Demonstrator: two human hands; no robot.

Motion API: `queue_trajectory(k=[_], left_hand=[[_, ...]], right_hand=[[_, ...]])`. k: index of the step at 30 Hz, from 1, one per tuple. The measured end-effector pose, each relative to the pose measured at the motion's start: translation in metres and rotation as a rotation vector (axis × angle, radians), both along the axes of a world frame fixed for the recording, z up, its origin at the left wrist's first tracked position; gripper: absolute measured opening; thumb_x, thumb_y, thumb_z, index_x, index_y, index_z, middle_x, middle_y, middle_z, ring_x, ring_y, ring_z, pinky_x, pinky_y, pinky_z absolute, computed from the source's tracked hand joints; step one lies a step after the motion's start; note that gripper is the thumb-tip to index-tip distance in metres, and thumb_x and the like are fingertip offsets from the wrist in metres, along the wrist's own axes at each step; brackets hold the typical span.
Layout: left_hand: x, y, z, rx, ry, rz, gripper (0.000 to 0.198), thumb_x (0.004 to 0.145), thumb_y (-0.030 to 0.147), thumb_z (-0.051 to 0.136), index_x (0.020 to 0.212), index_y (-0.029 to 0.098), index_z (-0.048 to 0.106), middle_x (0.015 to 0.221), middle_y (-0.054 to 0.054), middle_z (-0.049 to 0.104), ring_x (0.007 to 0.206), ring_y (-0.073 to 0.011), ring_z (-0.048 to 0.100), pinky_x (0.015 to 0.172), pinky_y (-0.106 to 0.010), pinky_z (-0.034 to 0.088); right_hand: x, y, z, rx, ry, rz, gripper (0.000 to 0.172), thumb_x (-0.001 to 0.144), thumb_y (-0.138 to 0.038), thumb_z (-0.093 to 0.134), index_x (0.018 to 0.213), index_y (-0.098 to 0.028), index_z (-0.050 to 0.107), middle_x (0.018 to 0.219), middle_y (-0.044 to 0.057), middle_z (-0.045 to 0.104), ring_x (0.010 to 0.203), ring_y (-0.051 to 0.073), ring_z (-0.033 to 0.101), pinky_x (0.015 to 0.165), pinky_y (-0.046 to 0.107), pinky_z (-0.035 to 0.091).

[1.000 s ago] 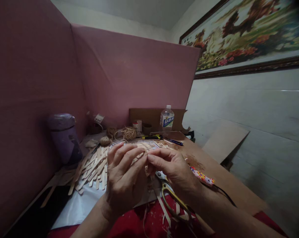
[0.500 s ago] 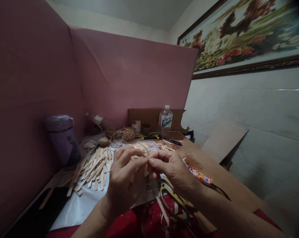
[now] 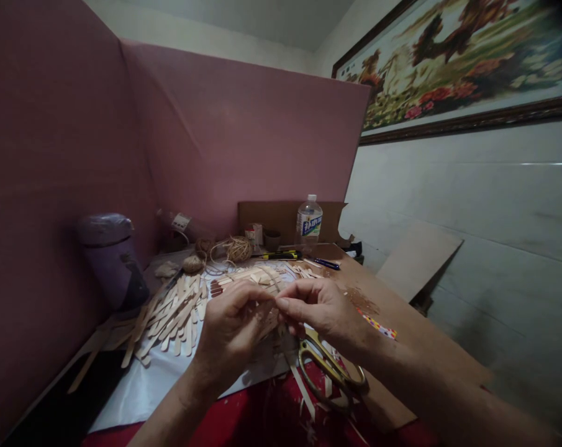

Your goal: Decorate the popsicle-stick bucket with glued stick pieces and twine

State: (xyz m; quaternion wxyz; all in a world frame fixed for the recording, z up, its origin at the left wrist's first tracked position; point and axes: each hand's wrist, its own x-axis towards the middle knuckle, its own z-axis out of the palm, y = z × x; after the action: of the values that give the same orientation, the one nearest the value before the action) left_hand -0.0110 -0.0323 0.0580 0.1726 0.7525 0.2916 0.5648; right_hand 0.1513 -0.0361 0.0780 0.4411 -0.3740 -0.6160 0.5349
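Note:
My left hand [image 3: 236, 326] and my right hand [image 3: 311, 305] meet fingertip to fingertip over the near part of the table. Both are closed in a pinch; whatever lies between the fingertips is too small to make out. Just behind them, partly covered by my fingers, is a piece built of wooden craft sticks [image 3: 259, 275] with a cord across it. Scissors with gold-coloured handles [image 3: 330, 369] lie below my right hand, their blades hidden. Left of my left hand spreads a pile of loose craft sticks [image 3: 176, 316].
A purple flask [image 3: 115, 264] stands at the left. Along the back are a ball of twine [image 3: 238, 248], a yellow-and-black utility knife [image 3: 281, 255], a small cup [image 3: 272, 238] and a clear plastic bottle [image 3: 309, 225]. A blue pen [image 3: 326, 264] lies right of them.
My left hand has lowered and its fingers have drawn in, showing more of the craft-stick piece behind. Both hands still meet at the fingertips. The whole view has shifted slightly.

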Motion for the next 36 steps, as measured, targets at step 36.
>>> queue_trajectory(k=[36], left_hand=[[-0.0001,-0.0023,0.0029,-0.707,-0.380,-0.122,0.018,0.069,0.031,0.069,0.064,0.014,0.067,0.037,0.003,0.051,0.028,-0.0052,0.038,0.029,-0.016,0.027]], right_hand=[[-0.0092,0.0014,-0.0055,0.022,0.062,-0.008,0.021,0.074,-0.034,0.069,0.076,-0.014,0.065,0.064,-0.001,0.061,0.049,0.007,0.054,0.045,0.019,0.043]])
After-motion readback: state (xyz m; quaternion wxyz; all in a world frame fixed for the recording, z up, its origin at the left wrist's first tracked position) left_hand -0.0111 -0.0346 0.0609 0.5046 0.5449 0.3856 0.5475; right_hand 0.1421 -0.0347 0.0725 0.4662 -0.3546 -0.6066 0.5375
